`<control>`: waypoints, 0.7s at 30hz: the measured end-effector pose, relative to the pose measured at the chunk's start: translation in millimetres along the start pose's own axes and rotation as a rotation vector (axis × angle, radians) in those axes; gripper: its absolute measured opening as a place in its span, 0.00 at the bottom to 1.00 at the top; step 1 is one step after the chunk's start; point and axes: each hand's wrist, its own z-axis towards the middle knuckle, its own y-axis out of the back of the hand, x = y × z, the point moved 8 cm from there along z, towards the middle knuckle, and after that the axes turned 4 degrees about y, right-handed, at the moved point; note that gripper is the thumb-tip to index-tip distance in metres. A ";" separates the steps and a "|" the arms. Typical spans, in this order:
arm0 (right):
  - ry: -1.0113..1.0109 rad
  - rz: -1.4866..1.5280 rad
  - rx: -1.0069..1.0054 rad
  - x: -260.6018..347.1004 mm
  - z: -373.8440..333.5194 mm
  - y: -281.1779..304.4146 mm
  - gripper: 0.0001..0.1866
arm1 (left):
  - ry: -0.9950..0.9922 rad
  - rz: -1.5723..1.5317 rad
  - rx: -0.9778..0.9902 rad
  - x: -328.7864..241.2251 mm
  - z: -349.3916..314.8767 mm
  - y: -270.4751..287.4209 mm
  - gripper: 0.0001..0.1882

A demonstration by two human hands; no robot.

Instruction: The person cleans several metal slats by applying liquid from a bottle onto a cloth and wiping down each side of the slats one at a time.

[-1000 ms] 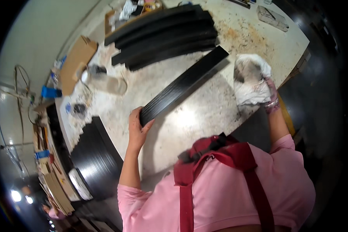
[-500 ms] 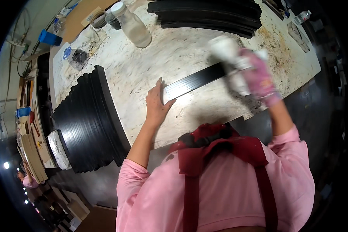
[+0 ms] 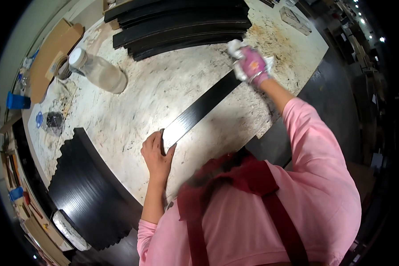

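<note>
A black, glossy flat strip point(image 3: 204, 105) lies slantwise across the stained white tabletop. Bare-skinned, my left hand point(image 3: 157, 150) grips its near end, thumb on one edge and fingers on the other. At the far end, my right hand point(image 3: 253, 65), in a pink glove, is closed on a crumpled white cloth point(image 3: 236, 48) that rests against the strip. The glove and cloth cover that end of the strip.
Black strips point(image 3: 181, 26) are piled at the back; more black strips point(image 3: 91, 186) are fanned out at the left. A clear bottle point(image 3: 103, 76) with a white cap, a plastic bag point(image 3: 53, 122) of dark stuff and a dirty block point(image 3: 295, 21) stand on the table point(image 3: 137, 106).
My view has swung to the right. The right hand with the cloth has moved farther out along the strip, to its far end, while the left hand keeps the near end.
</note>
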 end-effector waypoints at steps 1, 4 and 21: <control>-0.175 0.276 0.165 13.2 -19.7 -31.9 0.11 | -0.015 -0.010 -0.001 -1.6 2.6 -0.7 0.35; 0.519 -0.006 0.296 196.3 -111.1 -61.2 0.11 | 0.066 -0.016 0.002 7.7 -3.5 1.2 0.32; -0.349 1.168 -0.037 9.2 -88.0 53.8 0.16 | 0.397 -0.691 0.045 59.0 32.3 41.0 0.17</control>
